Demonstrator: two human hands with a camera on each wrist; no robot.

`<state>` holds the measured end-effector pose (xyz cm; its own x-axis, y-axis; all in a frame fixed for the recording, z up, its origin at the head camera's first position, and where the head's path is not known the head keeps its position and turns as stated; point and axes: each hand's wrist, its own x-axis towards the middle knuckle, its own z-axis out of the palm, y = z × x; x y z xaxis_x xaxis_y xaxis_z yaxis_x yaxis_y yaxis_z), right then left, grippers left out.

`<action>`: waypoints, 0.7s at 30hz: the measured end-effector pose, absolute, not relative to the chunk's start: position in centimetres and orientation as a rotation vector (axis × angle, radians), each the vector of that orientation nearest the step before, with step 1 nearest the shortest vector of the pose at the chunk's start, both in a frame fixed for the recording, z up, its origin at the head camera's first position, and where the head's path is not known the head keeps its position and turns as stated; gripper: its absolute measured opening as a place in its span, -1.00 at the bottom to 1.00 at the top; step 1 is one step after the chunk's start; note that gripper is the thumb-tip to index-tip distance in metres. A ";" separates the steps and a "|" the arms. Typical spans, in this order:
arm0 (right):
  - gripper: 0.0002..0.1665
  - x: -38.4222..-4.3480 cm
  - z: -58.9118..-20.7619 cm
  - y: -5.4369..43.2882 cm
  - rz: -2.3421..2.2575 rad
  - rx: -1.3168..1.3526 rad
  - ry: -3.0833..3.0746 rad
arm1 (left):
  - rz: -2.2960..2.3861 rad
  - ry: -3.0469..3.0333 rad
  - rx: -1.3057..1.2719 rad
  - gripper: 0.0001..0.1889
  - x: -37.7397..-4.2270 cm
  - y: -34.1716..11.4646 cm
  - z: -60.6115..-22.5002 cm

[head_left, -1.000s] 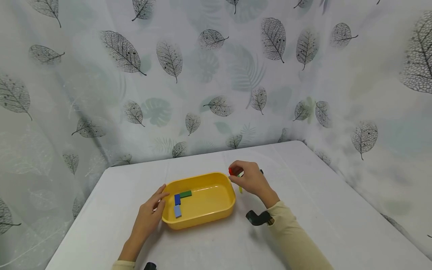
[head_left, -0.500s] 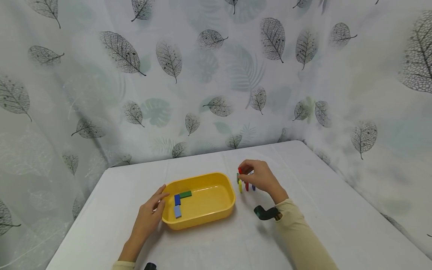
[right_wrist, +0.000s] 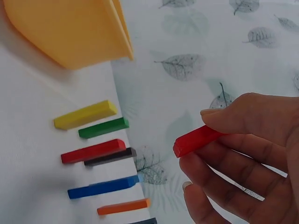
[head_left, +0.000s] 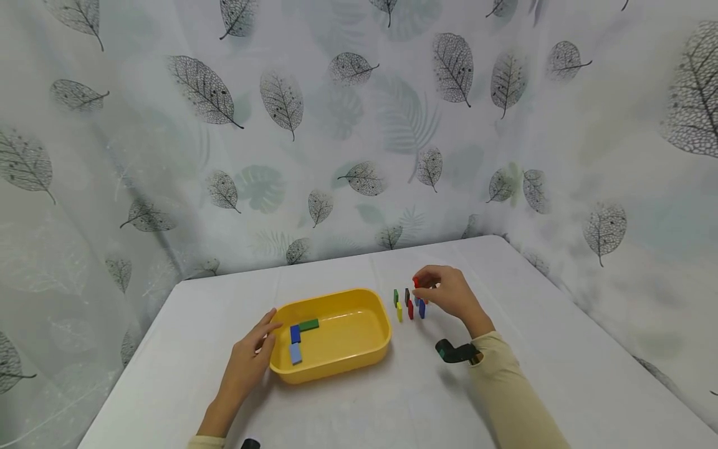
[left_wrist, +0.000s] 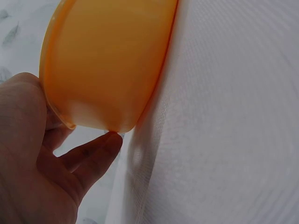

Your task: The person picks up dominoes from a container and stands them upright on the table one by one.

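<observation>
My right hand (head_left: 449,291) pinches a small red domino-shaped block (right_wrist: 198,141) between thumb and fingers, above a group of upright blocks right of the tray. In the right wrist view that group includes a yellow block (right_wrist: 85,115), a green one (right_wrist: 103,128), a red one (right_wrist: 93,151), a dark one (right_wrist: 110,157), a blue one (right_wrist: 103,187) and an orange one (right_wrist: 124,206). At the left end of the yellow plastic tray (head_left: 348,355), my left hand (head_left: 249,355) grips the rim, with fingertips against the outer wall in the left wrist view.
Lying flat along the tray's left side are a dark green block (head_left: 308,325), a blue block (head_left: 295,333) and a light blue block (head_left: 295,353). A white cloth covers the table (head_left: 359,411). Leaf-printed curtains (head_left: 336,137) hang behind and at both sides.
The right hand has moved right with the red block, from the tray's right rim to over the upright blocks, which show more now. The left hand and tray have stayed put.
</observation>
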<state>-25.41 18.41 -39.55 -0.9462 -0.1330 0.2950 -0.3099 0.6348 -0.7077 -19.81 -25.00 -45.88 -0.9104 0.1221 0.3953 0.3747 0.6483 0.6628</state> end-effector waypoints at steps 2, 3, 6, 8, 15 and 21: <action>-0.78 -25.5 -39.8 18.7 1.191 0.341 -2.649 | -1.130 -2.552 -0.400 -0.67 -19.8 -25.0 -45.8; -0.78 -25.5 -39.9 18.8 1.189 0.334 -2.649 | -1.128 -2.552 -0.402 -0.67 -19.7 -25.0 -45.8; -0.78 -25.6 -40.2 19.2 1.197 0.320 -2.640 | -1.127 -2.551 -0.406 -0.68 -19.7 -25.0 -45.8; -0.78 -25.6 -40.4 19.4 1.205 0.306 -2.639 | -1.126 -2.552 -0.406 -0.68 -19.7 -25.0 -45.8; -0.76 -25.8 -41.1 20.3 1.238 0.246 -2.651 | -1.122 -2.558 -0.400 -0.68 -19.7 -25.0 -45.8; -0.75 -25.9 -41.7 20.7 1.282 0.241 -2.650 | -1.100 -2.559 -0.397 -0.67 -19.8 -25.0 -45.9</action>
